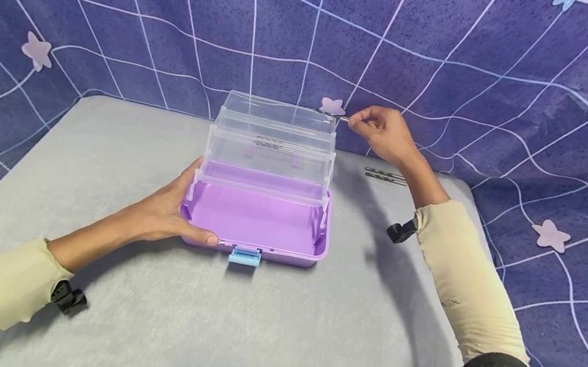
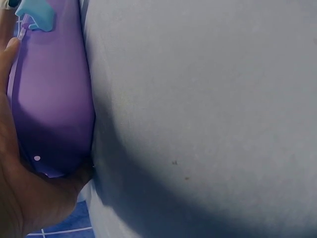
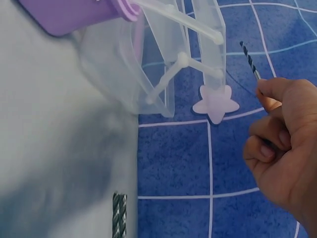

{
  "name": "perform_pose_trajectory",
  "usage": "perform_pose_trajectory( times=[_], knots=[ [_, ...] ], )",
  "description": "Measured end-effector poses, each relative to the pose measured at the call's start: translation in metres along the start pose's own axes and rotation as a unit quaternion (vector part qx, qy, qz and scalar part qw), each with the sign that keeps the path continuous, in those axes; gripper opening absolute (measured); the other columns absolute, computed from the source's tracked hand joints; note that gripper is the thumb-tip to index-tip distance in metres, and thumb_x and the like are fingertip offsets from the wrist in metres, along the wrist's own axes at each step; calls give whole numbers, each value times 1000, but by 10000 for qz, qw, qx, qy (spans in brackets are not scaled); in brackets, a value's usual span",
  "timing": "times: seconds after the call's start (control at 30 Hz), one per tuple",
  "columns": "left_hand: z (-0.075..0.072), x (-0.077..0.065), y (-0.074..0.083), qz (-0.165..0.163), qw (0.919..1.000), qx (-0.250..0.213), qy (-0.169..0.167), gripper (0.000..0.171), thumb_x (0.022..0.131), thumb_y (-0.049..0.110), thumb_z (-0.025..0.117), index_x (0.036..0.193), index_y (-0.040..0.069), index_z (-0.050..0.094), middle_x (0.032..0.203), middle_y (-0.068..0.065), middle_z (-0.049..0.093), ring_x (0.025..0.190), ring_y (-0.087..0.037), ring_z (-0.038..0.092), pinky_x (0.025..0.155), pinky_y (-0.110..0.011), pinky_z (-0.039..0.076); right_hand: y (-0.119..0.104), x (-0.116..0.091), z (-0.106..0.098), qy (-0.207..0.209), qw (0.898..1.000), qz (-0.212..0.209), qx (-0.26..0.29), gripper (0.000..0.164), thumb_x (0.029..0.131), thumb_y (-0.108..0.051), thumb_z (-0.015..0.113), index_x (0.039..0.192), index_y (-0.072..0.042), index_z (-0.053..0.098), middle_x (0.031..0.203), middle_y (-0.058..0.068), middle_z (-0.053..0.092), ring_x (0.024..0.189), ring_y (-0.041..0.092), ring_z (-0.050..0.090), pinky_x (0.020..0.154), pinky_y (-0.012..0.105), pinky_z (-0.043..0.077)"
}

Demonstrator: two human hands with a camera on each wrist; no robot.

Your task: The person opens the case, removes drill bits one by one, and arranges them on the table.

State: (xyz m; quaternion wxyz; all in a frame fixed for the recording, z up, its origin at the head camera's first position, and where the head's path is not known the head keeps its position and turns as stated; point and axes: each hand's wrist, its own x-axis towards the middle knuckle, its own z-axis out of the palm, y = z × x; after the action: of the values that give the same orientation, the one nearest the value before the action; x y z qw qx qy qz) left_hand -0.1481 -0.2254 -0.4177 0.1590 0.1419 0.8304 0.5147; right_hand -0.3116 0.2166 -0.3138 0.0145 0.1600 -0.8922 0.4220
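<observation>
A slim metal drill bit, dark and spiral-fluted with a shiny shank, is pinched by the right hand.
Its long axis runs nearly level across the head view, tip pointing left, at the right end of the clear plastic top tray; the left hand grips the left front corner of the open purple plastic box; dark spiral drill bits lie on the grey table.

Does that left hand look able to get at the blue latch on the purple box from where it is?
Probably yes: the left hand grips the left side of the purple box, its thumb on the front rim near the blue latch, and nothing shows between them.
</observation>
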Motion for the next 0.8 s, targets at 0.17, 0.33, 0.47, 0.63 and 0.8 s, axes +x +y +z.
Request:
perform_pose_trajectory(
  times=[0.17,0.33,0.47,0.63,0.8],
  knots=[
    [0,0,1,15,10000,48,45,166,72,27,111,180,37,-15,181,-22,30,139,-44,68,121,-64,53,8,-8,-10,86,9999,124,27,26,107,-33,74,116,-10,81,62,-17,43,57,3,36,53,26,29],
    [1,0,1,4,10000,47,36,166,72,28,110,181,34,-16,181,-25,27,139,-46,67,119,-63,55,14,-19,-18,141,9996,240,65,26,107,-33,74,116,-9,80,60,-17,43,56,2,36,52,26,31],
    [1,-1,3,-34,9998,175,57,167,73,31,110,181,30,-17,183,-27,23,139,-46,67,120,-64,55,20,-26,-23,191,9991,338,190,25,107,-33,75,115,-10,80,60,-18,44,55,1,35,51,25,30],
    [1,-1,1,-47,9998,170,50,166,73,31,110,181,32,-17,183,-24,22,138,-44,68,118,-61,57,29,-33,-27,302,9978,415,413,23,107,-29,76,114,-7,79,60,-17,44,55,0,34,51,24,29],
    [1,-1,1,14,9999,147,47,166,74,29,110,180,30,-18,184,-25,21,138,-45,68,118,-61,57,38,-38,-30,375,9971,434,495,22,107,-26,76,114,-5,79,60,-16,43,56,0,34,53,24,30]
  ],
)
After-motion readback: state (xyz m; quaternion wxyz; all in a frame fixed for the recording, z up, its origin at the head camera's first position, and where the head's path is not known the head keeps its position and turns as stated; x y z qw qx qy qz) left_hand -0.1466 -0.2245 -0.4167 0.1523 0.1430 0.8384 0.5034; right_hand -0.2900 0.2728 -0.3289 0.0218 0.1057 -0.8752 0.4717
